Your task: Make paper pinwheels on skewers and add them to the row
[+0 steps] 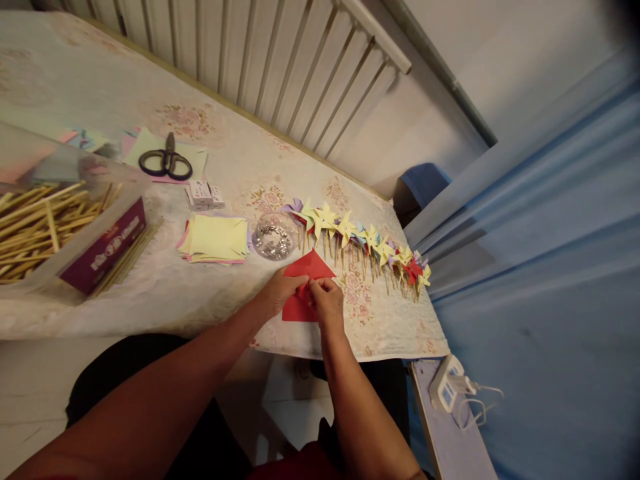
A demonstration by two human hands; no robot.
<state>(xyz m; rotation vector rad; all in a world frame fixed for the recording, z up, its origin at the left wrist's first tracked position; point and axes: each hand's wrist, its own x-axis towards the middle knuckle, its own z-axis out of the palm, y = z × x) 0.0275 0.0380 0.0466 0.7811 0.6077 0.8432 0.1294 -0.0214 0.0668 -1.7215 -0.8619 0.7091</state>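
A red paper sheet (309, 268), partly folded, lies on the table (200, 293) near its front edge. My left hand (283, 289) rests on the sheet's left part with its fingers pinched on a folded flap at the middle. My right hand (327, 300) meets it there and pinches the same red paper. Behind the sheet stands a row of finished paper pinwheels (360, 243) on wooden sticks, mostly yellow, with a red one near the right end.
A small clear dish of shiny pins (273, 237), a stack of yellow and pink paper squares (215, 239), a small white box (205, 195), black scissors (166, 162) and a clear box of wooden sticks (45, 223) lie leftward. A white power strip (453, 387) sits at lower right.
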